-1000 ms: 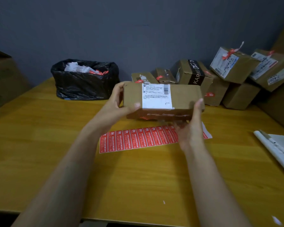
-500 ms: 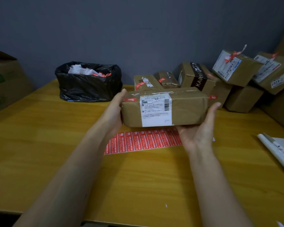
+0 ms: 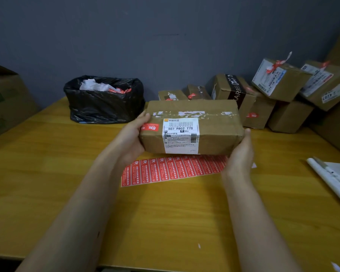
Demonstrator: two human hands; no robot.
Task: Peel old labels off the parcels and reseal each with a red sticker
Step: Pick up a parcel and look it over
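I hold a brown cardboard parcel (image 3: 214,132) above the table, its taped top tilted towards me. A white shipping label (image 3: 181,136) wraps over its near edge, and a small red sticker (image 3: 150,127) sits at its left end. Torn white label remnants lie along the tape seam. My left hand (image 3: 133,138) grips the left end, thumb on top. My right hand (image 3: 238,154) cups the right end from below, thumb up against the side. A sheet of red stickers (image 3: 171,169) lies flat on the table under the parcel.
A black rubbish bag (image 3: 104,103) holding peeled labels stands at the back left. Several more parcels (image 3: 279,81) are piled at the back right against the wall. A large carton (image 3: 6,99) stands at the left edge, white backing paper (image 3: 334,175) at the right.
The parcel has been rotated towards me between both hands, so its taped top with the red sticker and label remnants now faces up. It has also dropped a little lower.
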